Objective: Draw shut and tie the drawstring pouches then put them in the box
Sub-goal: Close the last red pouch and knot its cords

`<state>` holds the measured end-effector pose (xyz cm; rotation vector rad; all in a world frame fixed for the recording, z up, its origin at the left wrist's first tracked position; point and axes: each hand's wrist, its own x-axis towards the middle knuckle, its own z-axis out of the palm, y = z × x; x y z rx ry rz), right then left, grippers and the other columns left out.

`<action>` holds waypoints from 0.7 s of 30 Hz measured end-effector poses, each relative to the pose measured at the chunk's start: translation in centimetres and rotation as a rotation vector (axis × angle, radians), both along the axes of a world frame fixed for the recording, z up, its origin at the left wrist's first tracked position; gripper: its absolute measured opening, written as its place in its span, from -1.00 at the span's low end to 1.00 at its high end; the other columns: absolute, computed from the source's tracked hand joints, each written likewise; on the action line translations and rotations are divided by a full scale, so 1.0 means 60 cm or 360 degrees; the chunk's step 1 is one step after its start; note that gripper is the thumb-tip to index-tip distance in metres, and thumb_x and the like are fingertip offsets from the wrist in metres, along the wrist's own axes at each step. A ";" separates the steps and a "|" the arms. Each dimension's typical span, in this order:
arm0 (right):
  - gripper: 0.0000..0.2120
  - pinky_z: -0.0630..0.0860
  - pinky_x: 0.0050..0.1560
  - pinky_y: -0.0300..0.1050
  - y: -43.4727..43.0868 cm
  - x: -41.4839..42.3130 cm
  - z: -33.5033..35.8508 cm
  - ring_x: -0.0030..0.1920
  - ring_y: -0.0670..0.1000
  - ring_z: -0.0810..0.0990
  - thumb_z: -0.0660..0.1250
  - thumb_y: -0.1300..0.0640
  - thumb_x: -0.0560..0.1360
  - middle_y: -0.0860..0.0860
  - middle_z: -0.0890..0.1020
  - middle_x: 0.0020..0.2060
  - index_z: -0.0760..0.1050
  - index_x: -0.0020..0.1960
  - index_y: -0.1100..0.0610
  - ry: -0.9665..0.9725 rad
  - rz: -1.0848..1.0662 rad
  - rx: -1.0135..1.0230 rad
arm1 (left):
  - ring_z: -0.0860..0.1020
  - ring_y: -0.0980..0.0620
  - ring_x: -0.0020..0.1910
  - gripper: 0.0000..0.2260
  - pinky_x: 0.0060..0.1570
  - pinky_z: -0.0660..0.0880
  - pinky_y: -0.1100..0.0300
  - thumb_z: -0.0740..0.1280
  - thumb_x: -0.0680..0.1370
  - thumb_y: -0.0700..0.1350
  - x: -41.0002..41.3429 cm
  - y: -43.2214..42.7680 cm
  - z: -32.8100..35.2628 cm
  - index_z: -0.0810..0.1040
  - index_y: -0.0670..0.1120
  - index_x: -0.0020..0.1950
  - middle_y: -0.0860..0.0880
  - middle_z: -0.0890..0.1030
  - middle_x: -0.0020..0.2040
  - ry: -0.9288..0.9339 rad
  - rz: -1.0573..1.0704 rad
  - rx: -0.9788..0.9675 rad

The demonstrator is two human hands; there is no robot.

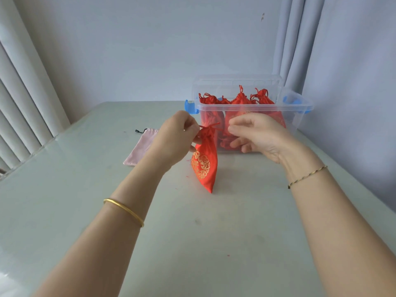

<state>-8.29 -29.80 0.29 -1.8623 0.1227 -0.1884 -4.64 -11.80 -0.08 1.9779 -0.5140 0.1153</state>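
Here I see the red pouch (204, 166) hanging between my hands in front of the clear box (300, 116), its neck gathered and its lower corner down at the table (192, 243). My left hand (177, 136) pinches the drawstring (211, 126) at the neck, knuckles up. My right hand (255, 136), palm turned inward, pinches the cord's other end, its other fingers loosely curled. Tied pouches (240, 99) fill the box.

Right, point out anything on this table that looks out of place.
One flat pale pink satin pouch lies on the grey table, left of the clear plastic box; every other pouch in view is red.
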 end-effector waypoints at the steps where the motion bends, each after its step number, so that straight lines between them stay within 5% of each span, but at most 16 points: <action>1: -0.79 0.46 -0.43 -0.26 0.000 -0.010 0.007 -0.32 -0.05 0.60 0.35 0.17 0.49 0.05 0.59 -0.12 0.47 0.10 0.17 0.0045 0.0065 0.0004 | 0.64 -0.01 -0.19 -0.85 -0.24 0.58 0.19 0.14 0.58 -0.25 0.002 -0.002 0.001 0.37 -0.12 -0.18 -0.12 0.61 -0.17 0.0033 0.0002 -0.0065; 4: -0.74 0.43 -0.38 -0.23 0.016 -0.032 0.010 -0.25 -0.04 0.57 0.39 0.03 0.45 0.04 0.62 -0.17 0.52 0.02 0.20 0.0134 0.0253 -0.0459 | 0.64 -0.15 -0.13 -0.84 -0.18 0.57 0.07 0.14 0.58 -0.27 0.002 -0.019 0.011 0.37 -0.13 -0.19 -0.14 0.60 -0.20 0.0084 -0.0050 -0.0124; 8: -0.83 0.34 -0.34 -0.15 0.012 -0.021 0.006 -0.34 -0.03 0.49 0.40 0.09 0.42 0.05 0.59 -0.33 0.55 -0.21 0.21 -0.0171 -0.0049 -0.0897 | 0.62 -0.01 -0.27 -0.83 -0.24 0.57 0.15 0.15 0.59 -0.27 0.000 -0.051 0.042 0.38 -0.12 -0.19 -0.06 0.54 -0.25 0.0065 -0.0222 -0.0155; 11: -0.82 0.36 -0.37 -0.17 -0.021 -0.022 0.032 -0.45 -0.09 0.43 0.37 0.17 0.44 -0.05 0.50 -0.50 0.50 -0.33 0.13 -0.0213 -0.0105 -0.0664 | 0.59 0.10 -0.35 -0.84 -0.30 0.55 0.22 0.17 0.59 -0.25 0.005 -0.071 0.071 0.39 -0.12 -0.18 -0.06 0.55 -0.23 0.0085 -0.0329 -0.0251; 16: -0.86 0.33 -0.55 -0.26 -0.087 -0.012 0.125 -0.41 0.01 0.45 0.32 0.21 0.49 0.13 0.53 -0.33 0.57 -0.05 0.28 -0.0435 -0.0352 -0.0414 | 0.59 0.10 -0.34 -0.95 -0.39 0.52 0.27 0.19 0.58 -0.23 0.025 -0.101 0.114 0.42 -0.15 -0.06 -0.08 0.57 -0.17 0.0038 -0.0263 -0.0406; 21: -0.83 0.47 -0.46 -0.18 -0.145 0.065 0.185 -0.40 0.06 0.52 0.28 0.20 0.48 0.14 0.53 -0.28 0.56 -0.05 0.31 -0.0652 -0.0615 -0.0696 | 0.58 0.13 -0.32 -0.92 -0.35 0.52 0.29 0.18 0.55 -0.27 0.048 -0.126 0.124 0.42 -0.16 0.02 -0.05 0.54 -0.14 -0.0010 -0.0189 -0.0359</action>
